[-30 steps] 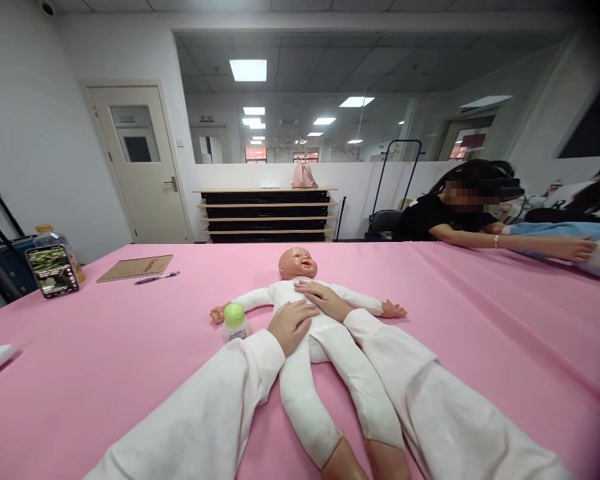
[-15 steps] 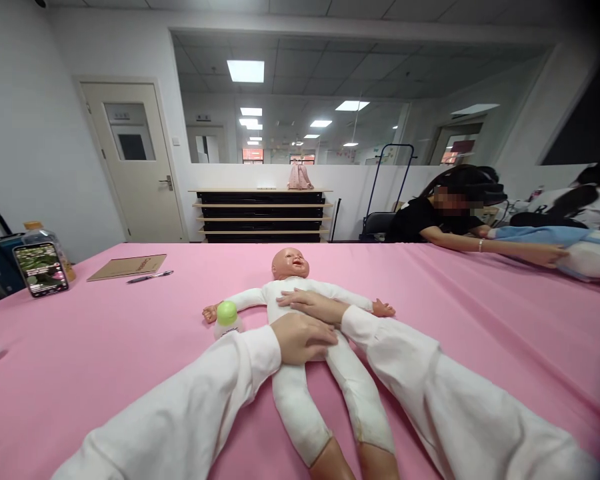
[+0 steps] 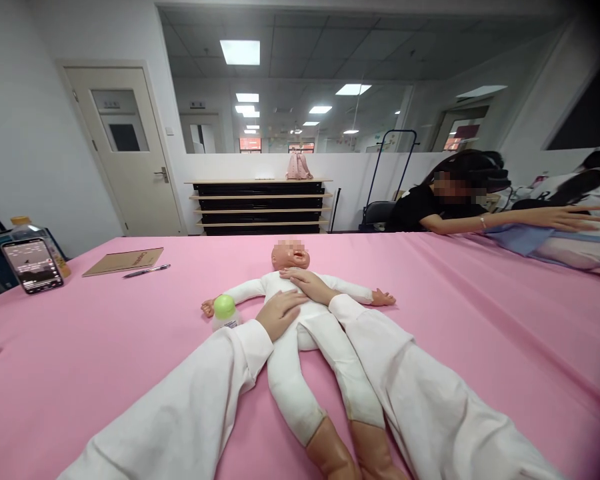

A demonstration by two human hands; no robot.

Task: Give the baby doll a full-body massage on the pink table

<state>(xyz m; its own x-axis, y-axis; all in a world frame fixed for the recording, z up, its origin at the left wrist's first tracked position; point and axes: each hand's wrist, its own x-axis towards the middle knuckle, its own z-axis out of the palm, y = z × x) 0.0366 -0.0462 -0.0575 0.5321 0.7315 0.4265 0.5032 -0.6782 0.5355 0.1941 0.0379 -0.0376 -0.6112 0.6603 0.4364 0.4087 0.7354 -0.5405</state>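
Observation:
On its back on the pink tablecloth lies a baby doll [image 3: 325, 337] with a white cloth body, its head at the far end and its feet toward me. My left hand [image 3: 282, 313] rests flat on the doll's belly, fingers stretched out. Higher up, my right hand [image 3: 311, 285] lies across the chest with its fingers extended. Both palms are hidden against the cloth. Beside the doll's arm on the left, close to my left sleeve, stands a small bottle [image 3: 225, 312] with a green cap.
A phone [image 3: 31, 265] leans against a drink bottle [image 3: 23, 227] at the far left. Near them lie a brown notebook [image 3: 125, 261] and a pen [image 3: 147, 271]. At the right, another person [image 3: 455, 193] reaches over a doll and blue cloth [image 3: 520, 239].
My left hand has slid up the doll from the lower belly, and my right hand has shifted slightly toward its neck. The other person's arm has extended further right.

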